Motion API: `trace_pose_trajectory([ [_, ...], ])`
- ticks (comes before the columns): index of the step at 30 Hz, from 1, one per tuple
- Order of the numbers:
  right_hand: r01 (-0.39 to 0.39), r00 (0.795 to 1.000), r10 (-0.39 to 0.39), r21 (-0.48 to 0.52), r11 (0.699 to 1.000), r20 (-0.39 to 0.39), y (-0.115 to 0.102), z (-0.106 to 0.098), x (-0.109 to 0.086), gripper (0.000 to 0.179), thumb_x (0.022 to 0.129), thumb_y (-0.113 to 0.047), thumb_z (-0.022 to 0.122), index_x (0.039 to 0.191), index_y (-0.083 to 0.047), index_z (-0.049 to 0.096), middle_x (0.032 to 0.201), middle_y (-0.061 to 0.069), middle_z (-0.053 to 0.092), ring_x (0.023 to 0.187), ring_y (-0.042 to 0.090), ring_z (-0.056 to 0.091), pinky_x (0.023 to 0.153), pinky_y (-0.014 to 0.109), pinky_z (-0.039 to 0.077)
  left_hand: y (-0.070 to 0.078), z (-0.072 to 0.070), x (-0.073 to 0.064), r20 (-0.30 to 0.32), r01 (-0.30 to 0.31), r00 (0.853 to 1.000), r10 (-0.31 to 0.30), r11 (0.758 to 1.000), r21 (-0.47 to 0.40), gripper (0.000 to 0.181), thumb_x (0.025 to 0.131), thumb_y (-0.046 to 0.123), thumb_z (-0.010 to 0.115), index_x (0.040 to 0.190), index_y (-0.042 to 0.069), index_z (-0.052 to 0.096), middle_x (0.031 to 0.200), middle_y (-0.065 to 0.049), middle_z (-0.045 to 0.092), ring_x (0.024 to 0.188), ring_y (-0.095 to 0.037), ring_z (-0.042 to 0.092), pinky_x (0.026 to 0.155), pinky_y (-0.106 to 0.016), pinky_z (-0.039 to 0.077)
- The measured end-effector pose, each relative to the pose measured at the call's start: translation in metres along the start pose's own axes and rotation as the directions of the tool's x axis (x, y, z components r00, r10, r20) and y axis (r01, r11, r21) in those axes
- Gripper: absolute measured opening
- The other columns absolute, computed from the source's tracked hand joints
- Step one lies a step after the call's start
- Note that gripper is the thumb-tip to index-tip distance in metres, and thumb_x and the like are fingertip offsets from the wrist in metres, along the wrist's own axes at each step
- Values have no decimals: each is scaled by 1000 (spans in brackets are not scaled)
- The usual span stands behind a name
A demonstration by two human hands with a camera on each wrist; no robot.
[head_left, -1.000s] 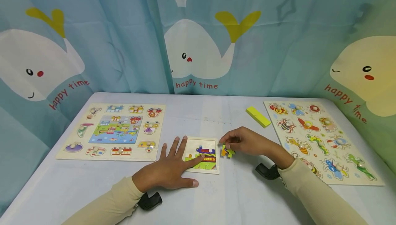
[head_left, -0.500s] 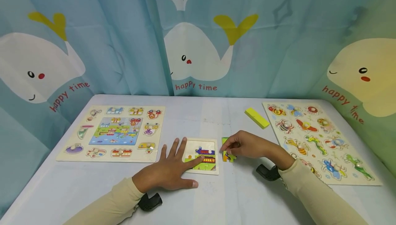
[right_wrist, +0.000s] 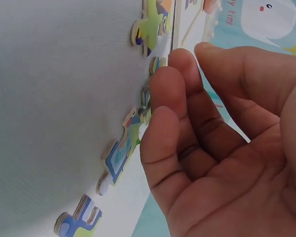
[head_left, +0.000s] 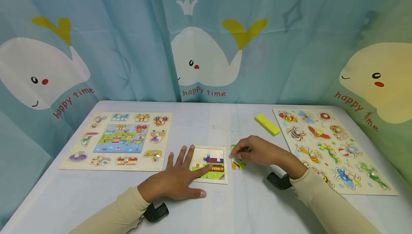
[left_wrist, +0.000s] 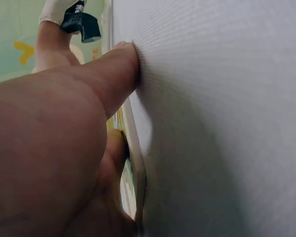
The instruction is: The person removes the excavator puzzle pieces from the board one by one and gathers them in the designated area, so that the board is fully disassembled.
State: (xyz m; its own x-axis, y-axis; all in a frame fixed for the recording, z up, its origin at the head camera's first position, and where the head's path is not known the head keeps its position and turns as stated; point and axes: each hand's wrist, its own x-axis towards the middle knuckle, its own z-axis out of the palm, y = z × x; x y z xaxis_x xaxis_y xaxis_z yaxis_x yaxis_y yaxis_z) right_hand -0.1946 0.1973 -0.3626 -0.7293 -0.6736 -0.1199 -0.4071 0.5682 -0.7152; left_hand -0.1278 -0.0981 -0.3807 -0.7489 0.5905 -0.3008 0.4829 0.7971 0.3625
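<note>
Two bare hands in beige sleeves work around a small square puzzle tray [head_left: 209, 151] lying flat on a pale table [head_left: 251, 209]; the tray serves as landmark for everything else. Its lower and right parts hold fitted pieces [head_left: 218, 168] printed in green, blue, red and yellow, while its upper left part shows bare base. Over the tray's left side lies the left hand [head_left: 177, 179], wide open with fingers spread, gripping nothing; its index finger rests on the fitted pieces, and its thumb sits just below the tray, touching the table. Just right of the tray is the right hand [head_left: 255, 150], fingers bent together, thumb tip close to the index fingertip with a narrow gap in the right wrist view; whether it touches or has hold of a piece cannot be told. Beneath and beside that hand, near the tray's right edge, are loose puzzle pieces [head_left: 237, 164], some hidden by the fingers in the head view; the right wrist view shows several in a line on the table. Beyond the tray to the upper right is a yellow block [head_left: 267, 124]. Left of the tray lies a vehicle board [head_left: 149, 164] with knobbed pieces, and well to its right an insect board [head_left: 309, 142]. Behind the tray, past the table, hangs a blue curtain [head_left: 206, 55] printed with whales.
</note>
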Motion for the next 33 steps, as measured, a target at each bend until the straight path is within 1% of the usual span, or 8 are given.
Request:
trace_pose_trajectory([
  [5, -2, 1000, 2, -23, 1000, -22, -2, 0, 1, 17, 92, 1, 60, 100, -6, 73, 99, 0, 69, 84, 15, 56, 71, 27, 49, 1, 1, 2, -11, 6, 1000, -6, 1000, 6, 72, 86, 66, 58, 150, 43, 33, 160, -20, -9, 144, -42, -10, 106, -68, -1],
  [9, -5, 999, 4, -22, 1000, -35, -6, 1, 5, 17, 92, 0, 59, 99, -7, 73, 98, 0, 69, 84, 15, 56, 71, 27, 48, 3, 0, 2, -47, 1, 999, -2, 1000, -11, 74, 83, 63, 64, 149, 39, 39, 159, -23, -3, 144, -43, -7, 106, -68, 2],
  [15, 18, 998, -19, -20, 1000, -55, -11, 3, 11, 16, 92, 0, 60, 100, -4, 73, 96, 1, 70, 79, 12, 56, 69, 26, 48, 6, -2, 2, -110, -50, 993, 45, 998, -44, 74, 79, 54, 74, 145, 30, 49, 160, -22, 4, 145, -42, -6, 108, -66, 3],
  [20, 21, 998, -21, -3, 1000, -55, -12, 3, 15, 16, 93, -1, 60, 102, -3, 72, 99, 4, 69, 78, 13, 55, 66, 26, 47, 10, -5, 6, -129, -73, 989, 68, 997, -36, 71, 76, 49, 79, 141, 33, 54, 160, -19, 7, 145, -40, -10, 107, -66, -1],
  [23, 35, 998, -36, -5, 999, -55, -14, 3, 17, 17, 93, -1, 59, 103, -3, 72, 100, 4, 69, 80, 14, 54, 67, 26, 47, 14, -5, 10, -129, -75, 989, 71, 997, -27, 70, 79, 50, 77, 142, 35, 51, 160, -19, 6, 145, -39, -11, 107, -66, -2],
  [26, 52, 997, -52, -10, 999, -54, -15, 4, 21, 17, 93, -2, 60, 104, -3, 72, 101, 3, 70, 82, 14, 55, 69, 27, 48, 16, -4, 12, -118, -69, 991, 66, 997, -27, 72, 83, 54, 71, 147, 37, 43, 160, -19, 4, 144, -40, -11, 107, -66, -2],
  [31, 67, 996, -67, -10, 998, -50, -19, 7, 27, 16, 93, -4, 61, 104, -3, 72, 101, 3, 70, 83, 13, 56, 71, 28, 49, 18, -1, 16, -77, -58, 996, 55, 998, -33, 78, 86, 61, 63, 153, 40, 28, 161, -19, -3, 144, -42, -12, 108, -65, -1],
  [33, 61, 997, -61, -3, 998, -46, -21, 8, 28, 16, 93, -5, 62, 105, -3, 72, 101, 3, 70, 83, 13, 56, 72, 28, 49, 18, 0, 17, -61, -57, 997, 55, 998, -37, 79, 86, 61, 62, 153, 40, 26, 161, -18, -5, 144, -42, -12, 108, -65, 0],
])
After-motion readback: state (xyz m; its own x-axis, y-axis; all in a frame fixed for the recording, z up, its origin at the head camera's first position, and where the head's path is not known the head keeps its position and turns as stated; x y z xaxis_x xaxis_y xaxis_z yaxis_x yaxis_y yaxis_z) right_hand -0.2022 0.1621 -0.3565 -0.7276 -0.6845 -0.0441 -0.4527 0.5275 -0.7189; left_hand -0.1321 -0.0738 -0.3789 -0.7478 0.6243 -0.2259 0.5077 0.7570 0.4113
